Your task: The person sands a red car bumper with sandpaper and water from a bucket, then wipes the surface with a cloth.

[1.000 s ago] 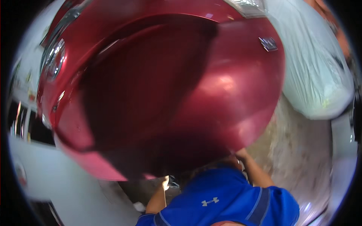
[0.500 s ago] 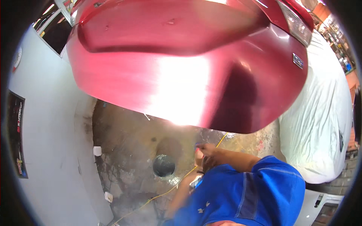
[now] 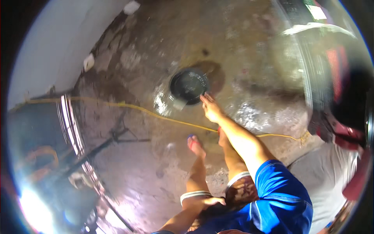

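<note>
On the wet concrete floor stands a round black bucket [image 3: 189, 84] with water and light froth or bubbles in it. My right arm is stretched forward and my right hand [image 3: 211, 107] is at the bucket's near right rim. Its fingers are extended, with nothing visible in them. Whether the fingertips touch the rim I cannot tell. Low in the view, my left hand [image 3: 210, 201] rests against my left thigh over the shorts [image 3: 241, 191], its thumb stretched out and its other fingers partly hidden. No object shows in it.
A yellow hose or cord [image 3: 156, 116] crosses the floor between the bucket and my feet. A white wall [image 3: 50, 50] with small white blocks [image 3: 89, 62] at its foot bounds the left. A pale cover [image 3: 323, 175] lies at right, near blurred dark and red shapes.
The view has swung down from the red car panel to the floor. My hands, close together before, are now apart; the right has reached out to the bucket, the left is at my thigh.
</note>
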{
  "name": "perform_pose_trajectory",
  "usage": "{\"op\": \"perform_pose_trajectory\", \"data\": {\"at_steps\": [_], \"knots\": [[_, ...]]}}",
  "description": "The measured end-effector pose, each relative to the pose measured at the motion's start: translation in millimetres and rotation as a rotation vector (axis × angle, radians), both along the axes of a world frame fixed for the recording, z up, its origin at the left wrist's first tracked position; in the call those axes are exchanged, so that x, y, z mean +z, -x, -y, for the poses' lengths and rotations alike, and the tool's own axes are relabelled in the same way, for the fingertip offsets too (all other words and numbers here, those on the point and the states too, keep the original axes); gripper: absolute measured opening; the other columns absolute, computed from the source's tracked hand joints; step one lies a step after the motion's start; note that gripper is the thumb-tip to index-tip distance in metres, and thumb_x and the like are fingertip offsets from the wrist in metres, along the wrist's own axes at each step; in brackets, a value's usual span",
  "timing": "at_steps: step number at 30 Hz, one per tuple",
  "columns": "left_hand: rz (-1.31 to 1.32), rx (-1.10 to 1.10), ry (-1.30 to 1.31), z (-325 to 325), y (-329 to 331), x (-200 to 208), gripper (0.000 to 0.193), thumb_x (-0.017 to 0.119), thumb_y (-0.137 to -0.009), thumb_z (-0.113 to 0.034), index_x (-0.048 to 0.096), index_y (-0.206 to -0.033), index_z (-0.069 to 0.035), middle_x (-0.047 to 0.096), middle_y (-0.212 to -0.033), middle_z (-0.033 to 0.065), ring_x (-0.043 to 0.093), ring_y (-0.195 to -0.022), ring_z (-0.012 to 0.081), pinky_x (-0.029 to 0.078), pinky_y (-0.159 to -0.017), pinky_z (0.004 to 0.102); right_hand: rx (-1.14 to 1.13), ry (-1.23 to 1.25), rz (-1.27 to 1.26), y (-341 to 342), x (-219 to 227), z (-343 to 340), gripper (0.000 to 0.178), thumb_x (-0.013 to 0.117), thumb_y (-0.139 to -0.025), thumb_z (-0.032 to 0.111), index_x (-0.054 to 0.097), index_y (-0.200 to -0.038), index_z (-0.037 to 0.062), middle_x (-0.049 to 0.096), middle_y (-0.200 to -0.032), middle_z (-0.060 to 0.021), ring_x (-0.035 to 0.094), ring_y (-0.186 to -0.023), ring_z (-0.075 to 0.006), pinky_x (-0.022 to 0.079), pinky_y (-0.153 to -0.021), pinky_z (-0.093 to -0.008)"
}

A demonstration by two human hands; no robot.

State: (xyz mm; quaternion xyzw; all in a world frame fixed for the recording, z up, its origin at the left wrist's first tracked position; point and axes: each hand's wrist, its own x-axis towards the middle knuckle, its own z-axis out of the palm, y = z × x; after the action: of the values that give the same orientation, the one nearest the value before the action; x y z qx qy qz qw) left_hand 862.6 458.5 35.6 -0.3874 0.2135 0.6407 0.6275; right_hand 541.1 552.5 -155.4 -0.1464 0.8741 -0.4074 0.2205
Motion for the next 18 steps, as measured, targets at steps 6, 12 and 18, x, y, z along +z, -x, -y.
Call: {"op": "perform_pose_trajectory", "data": {"at_steps": [6, 12, 18], "knots": [[-0.313, 0.050, 0.902, -40, 3, -230, 0.056, 0.052, -0.099, -0.038, 0.057, -0.135, 0.006, 0.056, -0.132, 0.0179, 0.049, -0.123, 0.0308, 0.034, -0.109, 0.0416, 0.450, -0.638, -0.083, 112, -131, 69, 0.064, 0.054, -0.099, 0.022, 0.037, -0.160, 0.0143, 0.029, -0.168, -0.0180, 0.022, -0.156, -0.0400, 0.023, -0.127, -0.0505], [-0.394, -0.039, 1.411, -30, 39, -350, 0.065, 0.046, -0.104, -0.046, 0.053, -0.142, 0.006, 0.049, -0.147, 0.0216, 0.040, -0.138, 0.0339, 0.025, -0.119, 0.0431, 0.444, -0.955, 0.351, 72, -204, 52, 0.067, 0.037, -0.104, 0.030, 0.017, -0.167, 0.0169, 0.009, -0.174, -0.0154, 0.015, -0.159, -0.0374, 0.011, -0.128, -0.0549], [-0.368, -0.081, 1.487, -15, 14, -349, 0.071, 0.043, -0.107, -0.053, 0.050, -0.146, 0.006, 0.044, -0.155, 0.0238, 0.034, -0.147, 0.0358, 0.019, -0.124, 0.0439, 0.638, -0.866, 0.733, -5, -166, 49, 0.062, 0.033, -0.102, 0.035, 0.042, -0.157, 0.0079, 0.039, -0.164, -0.0181, 0.032, -0.154, -0.0373, 0.016, -0.127, -0.0580]]}}
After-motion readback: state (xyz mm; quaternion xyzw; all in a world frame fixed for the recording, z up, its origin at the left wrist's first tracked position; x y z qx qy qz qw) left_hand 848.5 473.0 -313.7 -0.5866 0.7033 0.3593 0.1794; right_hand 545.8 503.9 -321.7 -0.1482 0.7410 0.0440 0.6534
